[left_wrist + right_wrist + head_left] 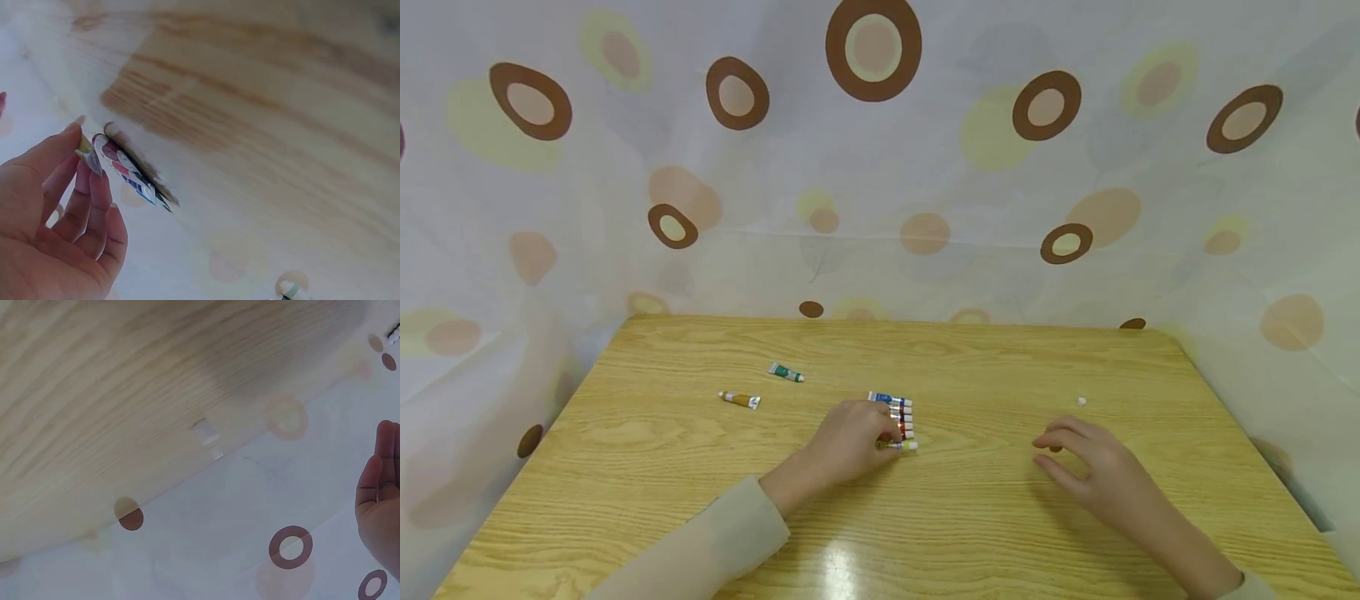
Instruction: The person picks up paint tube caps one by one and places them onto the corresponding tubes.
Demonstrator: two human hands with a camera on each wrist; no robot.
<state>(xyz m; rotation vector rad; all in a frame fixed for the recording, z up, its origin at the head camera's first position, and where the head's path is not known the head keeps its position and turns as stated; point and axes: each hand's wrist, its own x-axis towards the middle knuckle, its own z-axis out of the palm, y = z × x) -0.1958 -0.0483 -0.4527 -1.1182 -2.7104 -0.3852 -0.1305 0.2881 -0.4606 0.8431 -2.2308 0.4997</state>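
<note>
My left hand (pixel 853 437) pinches a yellow paint tube (pixel 907 446) between thumb and fingers, at the near end of a row of small paint tubes (pixel 907 418). The yellow tube's crimped end (pixel 94 164) sticks out past the fingers in the left wrist view. White caps in the row point right, with a blue tube (pixel 891 399) at its far end; the hand hides part of the others. To the right, my right hand (pixel 1097 467) is held over the table with fingers loosely bent and nothing in them.
A green paint tube (pixel 787 372) and an ochre paint tube (pixel 740 400) lie apart on the left of the wooden table (pixel 970 517). Beyond the right hand sits a small whitish piece (pixel 1082 401). A sheet with printed circles (pixel 925 167) hangs behind the table.
</note>
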